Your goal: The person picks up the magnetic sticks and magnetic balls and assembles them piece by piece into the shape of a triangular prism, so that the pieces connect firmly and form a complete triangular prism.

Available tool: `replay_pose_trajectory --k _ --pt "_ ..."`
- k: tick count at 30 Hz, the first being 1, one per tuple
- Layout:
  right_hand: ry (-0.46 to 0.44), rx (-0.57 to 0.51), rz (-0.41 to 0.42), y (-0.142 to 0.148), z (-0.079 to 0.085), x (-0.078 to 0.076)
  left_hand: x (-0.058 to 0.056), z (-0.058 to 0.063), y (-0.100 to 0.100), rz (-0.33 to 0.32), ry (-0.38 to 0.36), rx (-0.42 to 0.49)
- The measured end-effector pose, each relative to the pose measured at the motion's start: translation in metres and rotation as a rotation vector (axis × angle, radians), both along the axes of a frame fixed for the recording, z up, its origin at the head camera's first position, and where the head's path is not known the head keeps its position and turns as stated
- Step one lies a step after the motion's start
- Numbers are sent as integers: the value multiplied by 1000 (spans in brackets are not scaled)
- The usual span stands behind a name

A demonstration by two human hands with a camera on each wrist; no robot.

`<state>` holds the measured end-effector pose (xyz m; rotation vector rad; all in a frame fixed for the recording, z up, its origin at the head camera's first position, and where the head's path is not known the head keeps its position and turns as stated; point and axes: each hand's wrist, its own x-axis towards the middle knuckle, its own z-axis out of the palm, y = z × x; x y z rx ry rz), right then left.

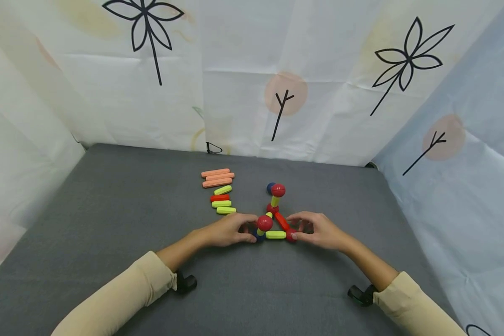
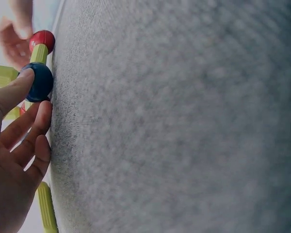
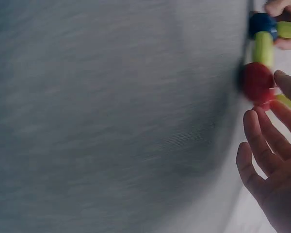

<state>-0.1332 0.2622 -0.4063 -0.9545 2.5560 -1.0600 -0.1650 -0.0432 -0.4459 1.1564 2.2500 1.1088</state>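
A ball-and-stick toy frame stands on the grey table, a triangle of sticks and balls with uprights. My left hand [image 1: 228, 229] pinches the blue ball [image 2: 41, 82] at its near left corner, thumb across the ball. A yellow-green stick [image 1: 276, 234] joins that ball to the red ball [image 3: 257, 82] at the near right corner. There, my right hand [image 1: 319, 229] has its thumb and fingertips around the red ball. A red stick [image 1: 282, 221] runs back from it. Raised red balls top the left upright [image 1: 265, 222] and the rear upright [image 1: 278, 190].
Left of the frame, loose sticks lie in a column: several orange ones [image 1: 217, 183], a short red one [image 1: 220, 198] and several yellow-green ones [image 1: 221, 204]. Another blue ball [image 1: 270, 187] shows behind the rear upright. A patterned white curtain [image 1: 243, 112] hangs along the table's back edge.
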Motion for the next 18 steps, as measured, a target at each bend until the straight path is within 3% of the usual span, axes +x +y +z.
replay_pose_trajectory --k 4,9,13,18 --pt "-72 -18 -21 6 -10 0 1 4 -5 1 -10 -3" --pt "-94 -24 -37 5 -9 3 0 8 -19 47 -30 31" --pt "-104 -8 -43 0 -3 6 -9 12 -36 150 33 99" --pt "-115 -16 -39 6 -13 1 -28 14 -54 362 188 142"
